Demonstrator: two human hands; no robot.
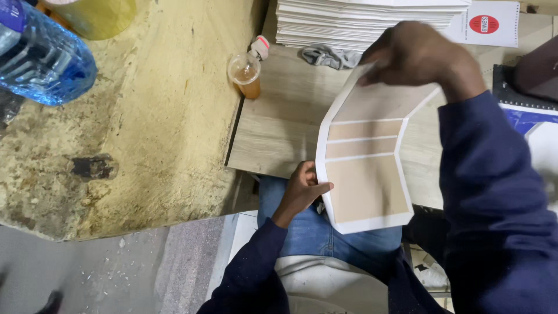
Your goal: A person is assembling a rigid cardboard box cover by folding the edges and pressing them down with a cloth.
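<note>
Bottle [43, 55] of blue plastic lies at the far left on a stained yellow slab [157, 116], with a cup [245, 74] of amber liquid at the slab's right edge. Next comes the wooden table [279, 122]. Above its near edge, the left hand [302, 192] pinches the lower left side of a flat cut card sheet [366, 168], tan panels with white borders, held up over the lap. The right hand [415, 55] is closed on the sheet's top corner. Both grips look best kept at the edges, so the creases stay free and bend straight. A stack of white sheets [366, 20] lies behind.
</note>
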